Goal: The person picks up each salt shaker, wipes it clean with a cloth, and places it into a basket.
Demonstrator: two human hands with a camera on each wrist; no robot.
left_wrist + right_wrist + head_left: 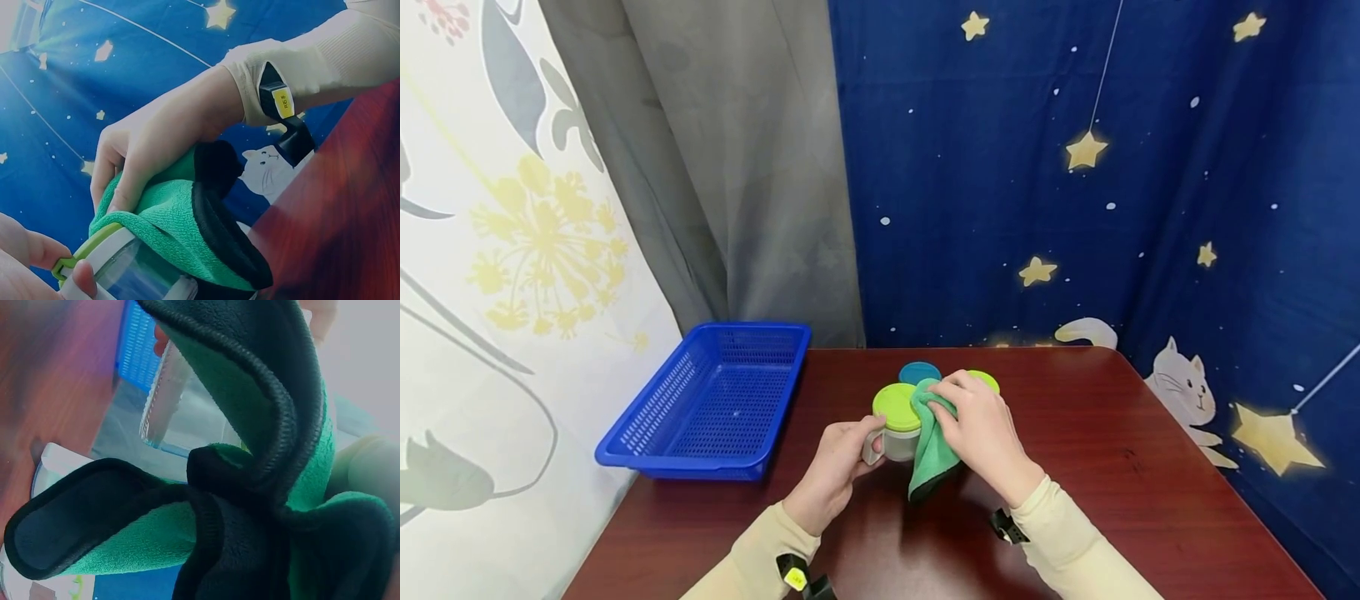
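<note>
A clear canister [901, 447] with a lime-green lid [893, 407] and a side handle is held up above the table. My left hand [833, 457] grips it by the handle, thumb near the lid. In my right hand [979, 423] is a green cloth [931, 454] with a black edge, pinched between thumb and fingers. The cloth lies against the right side of the lid and drapes down over the canister's wall. In the right wrist view the cloth's folds [250, 381] hide most of the canister and part of the hand.
Behind the hands stand a container with a blue lid [917, 372] and another with a lime lid [985, 381], both partly hidden. A blue plastic basket [681, 463] sits at the table's left. The dark red table [1097, 500] ends at curtains [970, 208] behind.
</note>
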